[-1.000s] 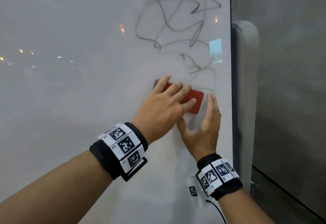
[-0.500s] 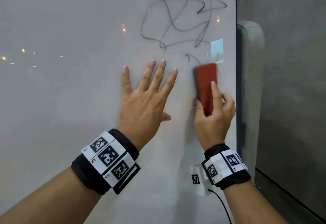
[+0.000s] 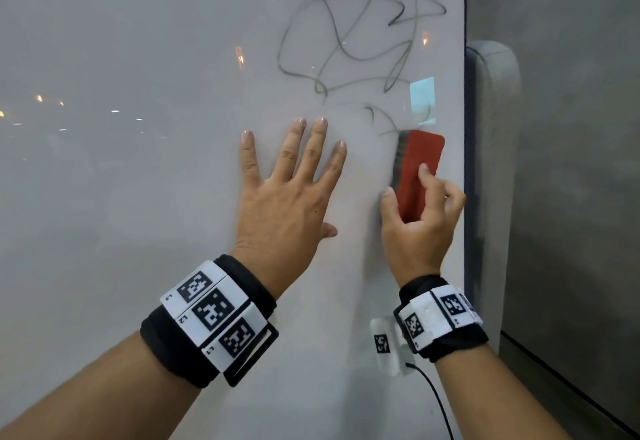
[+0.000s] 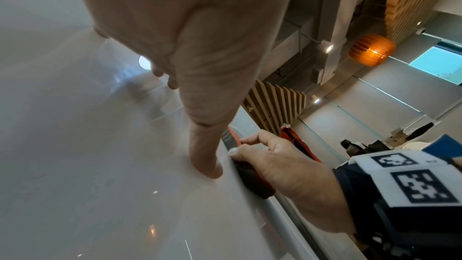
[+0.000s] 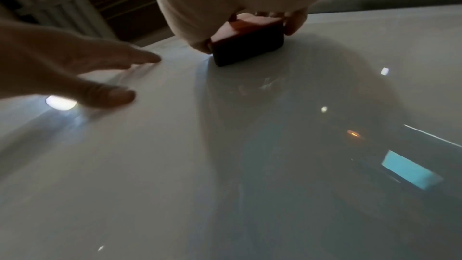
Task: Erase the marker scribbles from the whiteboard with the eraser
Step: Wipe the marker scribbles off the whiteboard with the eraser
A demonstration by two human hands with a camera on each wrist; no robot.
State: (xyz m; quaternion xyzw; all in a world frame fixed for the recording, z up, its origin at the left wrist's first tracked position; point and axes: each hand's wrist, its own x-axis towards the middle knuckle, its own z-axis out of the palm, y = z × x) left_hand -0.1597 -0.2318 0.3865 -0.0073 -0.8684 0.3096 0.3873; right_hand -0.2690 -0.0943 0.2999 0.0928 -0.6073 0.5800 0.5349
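A glossy whiteboard (image 3: pixel 138 197) fills the head view. Grey marker scribbles (image 3: pixel 356 34) loop across its upper right, with a short remnant (image 3: pixel 377 117) just above the eraser. My right hand (image 3: pixel 415 225) grips the red eraser (image 3: pixel 420 162) upright and presses its dark felt side against the board near the right edge. The right wrist view shows the eraser (image 5: pixel 247 46) flat on the board under my fingers. My left hand (image 3: pixel 291 194) lies flat on the board with fingers spread, left of the eraser, holding nothing.
The board's dark right edge (image 3: pixel 465 128) runs just beside the eraser, with a grey padded panel (image 3: pixel 491 180) behind it. A small white tag with a black cable (image 3: pixel 429 391) hangs below my right wrist. Ceiling lights reflect in the board.
My left hand let go of the eraser and spread flat on the board. My right hand took the eraser, turned it upright, swept it up over the lower scribbles, then came slightly down.
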